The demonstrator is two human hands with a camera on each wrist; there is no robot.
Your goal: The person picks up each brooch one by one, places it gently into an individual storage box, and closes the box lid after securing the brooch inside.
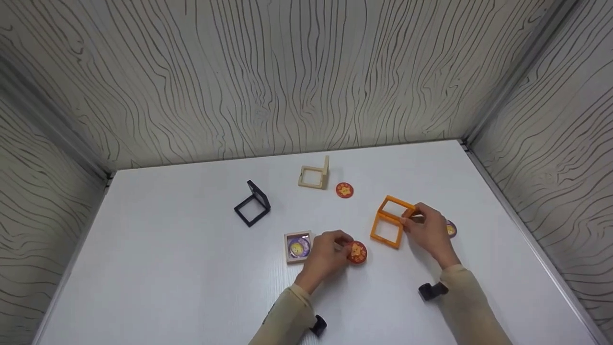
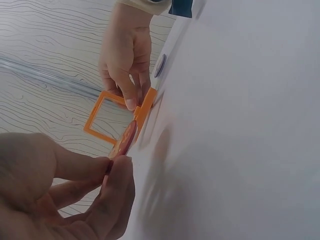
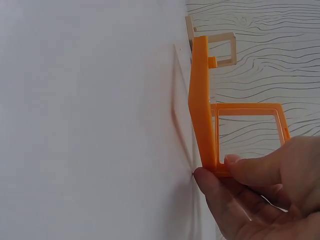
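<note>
My left hand pinches a round red badge with a yellow star, thumb and fingers at its edge. In the left wrist view the badge is tilted and close above the white table. To its right, my right hand grips an orange hinged display frame at its right side. This frame stands unfolded, and in the right wrist view its thick edge is slightly raised, with a shadow beside it. Beside my left hand lies a pale wooden frame with a purple badge inside.
Behind are an opened black frame, an opened light wooden frame and a flat red star disc. A purple badge lies just right of my right hand. Wood-grain patterned walls enclose the white table at the back and sides.
</note>
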